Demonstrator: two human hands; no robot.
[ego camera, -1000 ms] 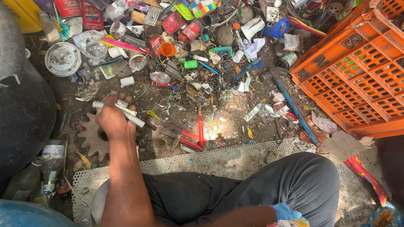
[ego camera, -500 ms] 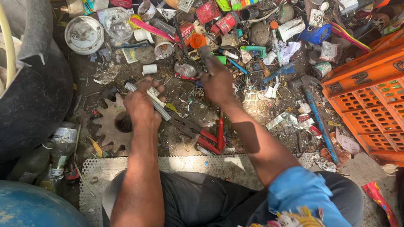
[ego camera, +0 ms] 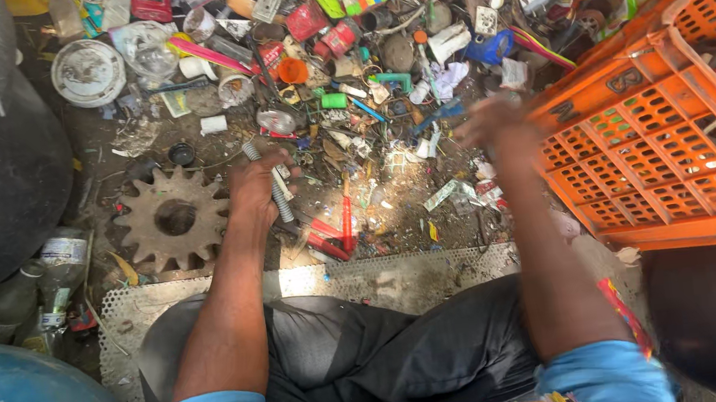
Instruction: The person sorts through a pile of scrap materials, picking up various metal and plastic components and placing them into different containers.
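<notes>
One stiff, ridged metal rod, gripped mid-length by left hand fingers; blurred right hand near orange crate, fingers' state unclear

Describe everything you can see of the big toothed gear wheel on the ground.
The gear wheel is a flat, round metal disc, rusty brown and dirty. Blunt teeth run all around its edge, and it has a round hole in the middle. It lies flat on the dusty ground, just beside the left hand, which grips a ribbed grey tube. The hand does not seem to touch it.
</notes>
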